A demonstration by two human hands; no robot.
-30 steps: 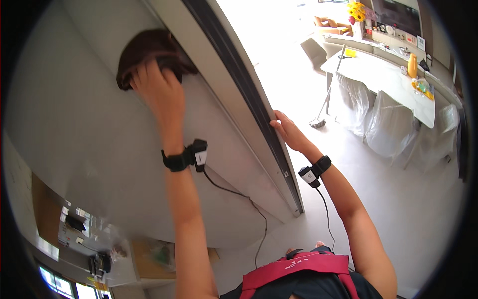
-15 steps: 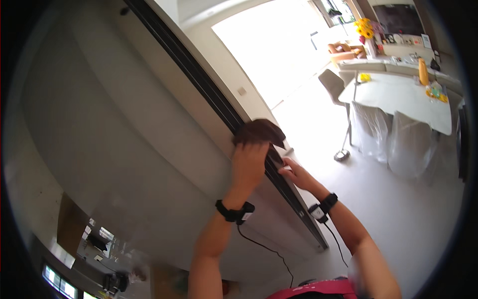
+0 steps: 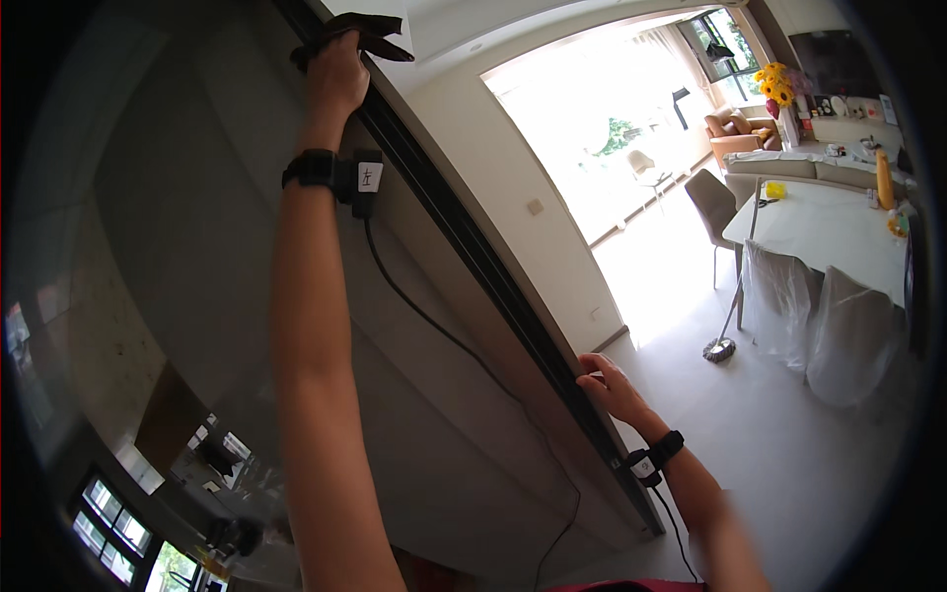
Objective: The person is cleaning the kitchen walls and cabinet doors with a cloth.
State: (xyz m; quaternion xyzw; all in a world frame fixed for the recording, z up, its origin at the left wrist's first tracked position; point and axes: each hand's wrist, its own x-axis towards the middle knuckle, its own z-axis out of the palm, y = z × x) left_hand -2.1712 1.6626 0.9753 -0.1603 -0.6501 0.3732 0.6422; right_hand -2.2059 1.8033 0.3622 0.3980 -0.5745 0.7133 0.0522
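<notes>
A large glossy grey door panel [image 3: 187, 266] with a black grooved edge [image 3: 464, 232] slants across the view. High on that edge, my left hand [image 3: 338, 79] is closed on a dark brown cloth [image 3: 365, 28], pressing it against the frame. The cloth's loose ends stick out to the right past the edge. Lower down, my right hand [image 3: 617, 393] rests its fingertips and thumb lightly on the same edge, with the fingers apart and nothing else in it. Each wrist wears a black strap with a small cabled box.
Right of the door stand a white table [image 3: 829, 222], plastic-wrapped chairs [image 3: 848, 335] and a grey chair [image 3: 712, 205]. A mop [image 3: 720, 348] leans there, its head on the floor. Cables [image 3: 444, 335] hang from my wrists along the panel. Farther back are an armchair [image 3: 740, 138] and sunflowers [image 3: 776, 87].
My left hand has moved up along the door edge with the cloth, and that arm is now stretched out. My right hand has loosened its hold and sits slightly lower in view.
</notes>
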